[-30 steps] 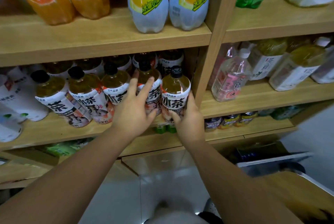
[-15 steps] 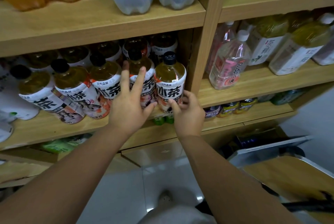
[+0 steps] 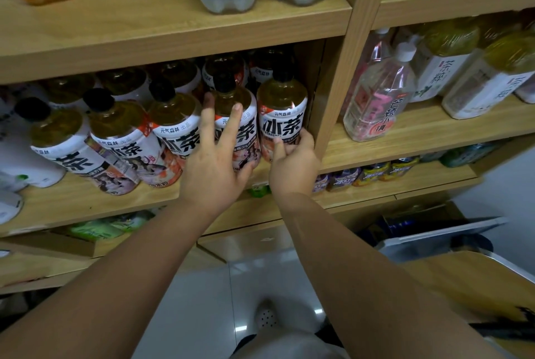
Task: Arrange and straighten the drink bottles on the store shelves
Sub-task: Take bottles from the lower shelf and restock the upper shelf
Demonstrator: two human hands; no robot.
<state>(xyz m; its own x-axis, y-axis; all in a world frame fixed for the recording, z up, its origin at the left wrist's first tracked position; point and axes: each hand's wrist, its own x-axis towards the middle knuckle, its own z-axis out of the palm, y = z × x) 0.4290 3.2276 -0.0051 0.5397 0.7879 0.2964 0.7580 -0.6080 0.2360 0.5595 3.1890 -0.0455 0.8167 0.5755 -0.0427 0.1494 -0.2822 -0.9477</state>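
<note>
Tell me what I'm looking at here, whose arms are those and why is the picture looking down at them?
The camera sits on a person's head, so you see what they see: their own two bare arms reaching out. There is no robot. They stand at a wooden shelf in a shop, tidying iced tea bottles with black caps. The left hand lies with spread fingers against one tea bottle. The right hand wraps around the bottom of the end bottle, next to the wooden post. More of the same tea bottles stand in a row to the left, some leaning. A pink bottle stands in the next section.
</note>
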